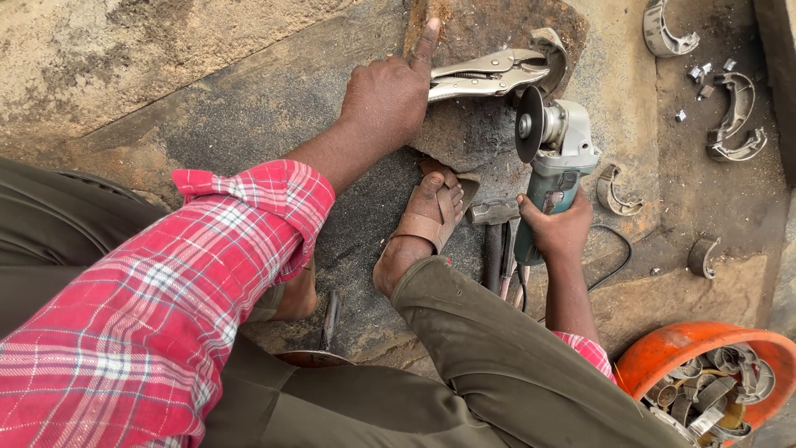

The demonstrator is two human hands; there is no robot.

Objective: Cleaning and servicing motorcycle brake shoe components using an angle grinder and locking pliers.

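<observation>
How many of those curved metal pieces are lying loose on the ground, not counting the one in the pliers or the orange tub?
5: one at the top, two together at the right edge, one beside the grinder, one lower right. More may lie out of frame.

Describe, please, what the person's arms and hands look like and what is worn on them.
Both hands, the left hand and the right hand, are bare, without gloves, rings or a watch in view. The left arm wears a red, white and grey checked shirt sleeve, rolled up to a cuff below the elbow. The right arm shows a small piece of the same checked cloth.
</observation>
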